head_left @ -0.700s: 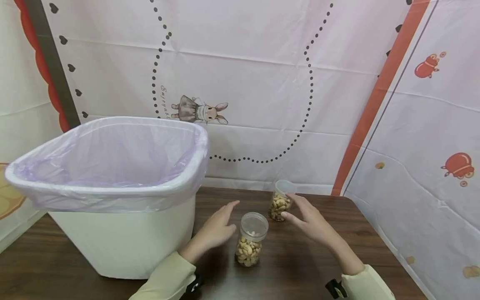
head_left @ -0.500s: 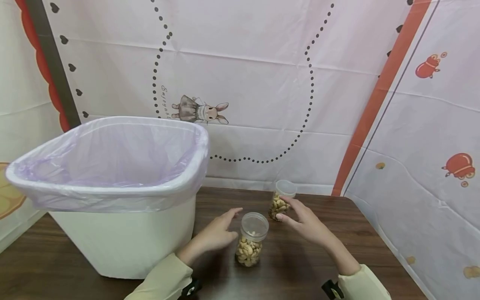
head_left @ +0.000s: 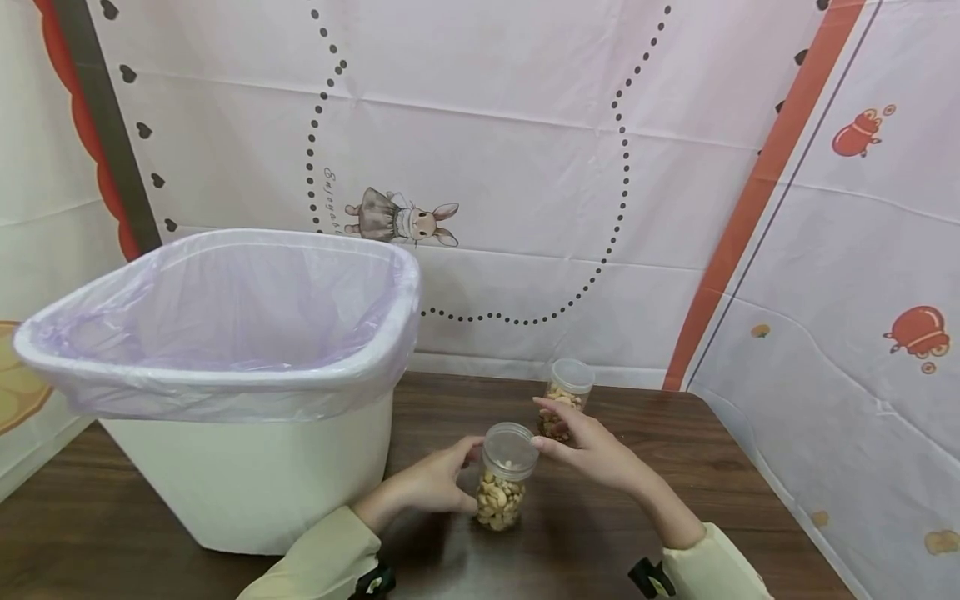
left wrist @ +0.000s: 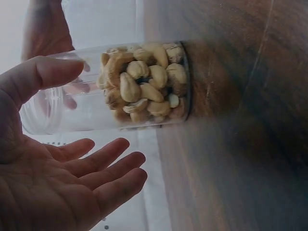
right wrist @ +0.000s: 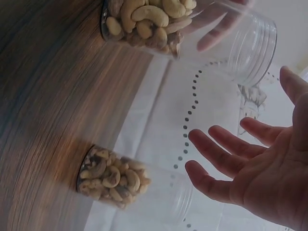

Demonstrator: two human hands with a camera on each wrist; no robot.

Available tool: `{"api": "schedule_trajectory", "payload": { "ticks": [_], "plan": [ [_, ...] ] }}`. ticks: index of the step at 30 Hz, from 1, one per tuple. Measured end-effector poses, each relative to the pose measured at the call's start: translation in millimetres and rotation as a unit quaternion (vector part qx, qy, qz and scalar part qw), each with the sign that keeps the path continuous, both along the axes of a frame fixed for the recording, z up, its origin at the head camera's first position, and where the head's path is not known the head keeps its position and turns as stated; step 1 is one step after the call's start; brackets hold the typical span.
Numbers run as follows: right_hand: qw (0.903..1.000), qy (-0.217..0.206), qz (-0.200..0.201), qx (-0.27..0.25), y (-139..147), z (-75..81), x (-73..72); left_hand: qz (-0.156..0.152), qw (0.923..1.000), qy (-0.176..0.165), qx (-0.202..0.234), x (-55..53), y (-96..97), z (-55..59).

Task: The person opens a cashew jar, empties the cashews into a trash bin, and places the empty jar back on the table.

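Observation:
The nearer clear jar (head_left: 501,496), partly filled with cashews, stands upright on the table. My left hand (head_left: 433,483) is at its left side; in the left wrist view the thumb (left wrist: 60,73) lies in front of the jar and the spread fingers (left wrist: 115,187) lie beyond its other side. Whether the thumb touches the wall, I cannot tell. My right hand (head_left: 592,446) hovers to the right of the jar's ribbed top (head_left: 510,450), thumb toward it, fingers loosely extended and holding nothing. Partly hidden behind that hand is a second cashew jar (head_left: 573,379).
A large white bin (head_left: 255,475) with a pale purple liner (head_left: 247,317) stands to the left, close to my left forearm. The dark wooden table (head_left: 600,542) runs back to a printed cloth wall (head_left: 510,167). Another cloth wall (head_left: 847,275) borders the right side.
My right hand has moved left from the rear jar toward the nearer jar's top. The left hand has come lower and closer to the nearer jar's side. Both jars remain standing.

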State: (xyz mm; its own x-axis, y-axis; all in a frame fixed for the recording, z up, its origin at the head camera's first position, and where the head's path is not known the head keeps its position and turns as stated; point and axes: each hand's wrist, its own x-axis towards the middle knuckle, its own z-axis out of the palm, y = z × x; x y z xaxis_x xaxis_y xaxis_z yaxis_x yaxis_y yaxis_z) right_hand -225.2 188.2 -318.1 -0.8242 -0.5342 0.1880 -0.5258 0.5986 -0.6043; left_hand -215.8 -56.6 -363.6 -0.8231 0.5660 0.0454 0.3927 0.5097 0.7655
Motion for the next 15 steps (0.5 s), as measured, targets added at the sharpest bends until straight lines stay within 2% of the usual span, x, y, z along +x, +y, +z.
{"api": "schedule_trajectory", "payload": {
  "ticks": [7,12,15],
  "plan": [
    [0.9995,-0.018,0.026,-0.004,-7,0.5,2.4,-0.004,0.9996,-0.029,-0.003,-2.4,1.2,-3.7],
    [0.9990,-0.037,0.026,-0.002,-11,0.0,4.2,-0.002,0.9993,-0.033,-0.016,-2.6,2.5,-4.3],
    [0.9991,-0.030,0.031,0.004,-13,-0.7,4.3,0.001,0.9993,-0.033,-0.017,-3.6,3.8,-5.6]
  ]
}}
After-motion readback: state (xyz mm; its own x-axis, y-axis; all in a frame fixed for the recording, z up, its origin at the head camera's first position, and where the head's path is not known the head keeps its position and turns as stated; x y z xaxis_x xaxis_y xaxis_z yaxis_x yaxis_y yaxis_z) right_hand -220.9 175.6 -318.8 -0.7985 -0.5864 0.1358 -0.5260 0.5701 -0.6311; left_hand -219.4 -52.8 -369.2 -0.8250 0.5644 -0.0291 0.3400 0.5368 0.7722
